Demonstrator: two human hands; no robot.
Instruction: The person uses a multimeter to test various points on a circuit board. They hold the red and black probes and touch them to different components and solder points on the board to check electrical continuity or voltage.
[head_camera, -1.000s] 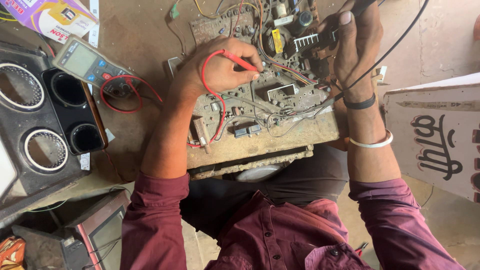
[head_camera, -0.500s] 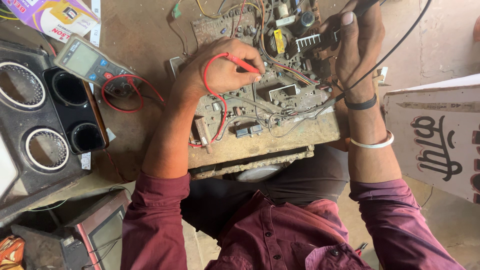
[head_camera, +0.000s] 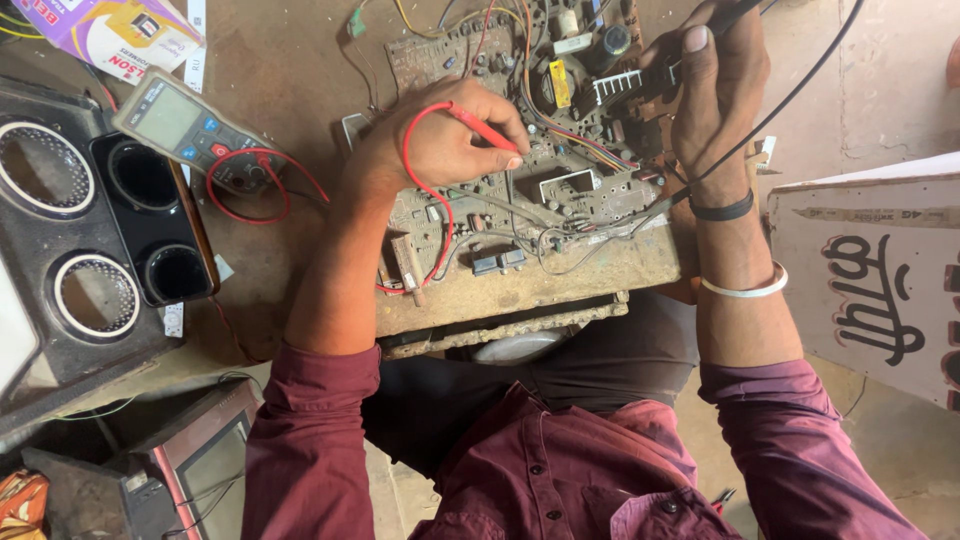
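Fingers of both hands still pinch red probe (head_camera: 487, 130) and black probe (head_camera: 690, 62), unmoved on circuit board (head_camera: 560, 190).

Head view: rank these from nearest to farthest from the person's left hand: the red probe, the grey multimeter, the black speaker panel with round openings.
Measured from the left hand:
1. Red probe, held in its fingers over the circuit board.
2. Grey multimeter, on the floor to the left.
3. Black speaker panel with round openings, at the far left edge.
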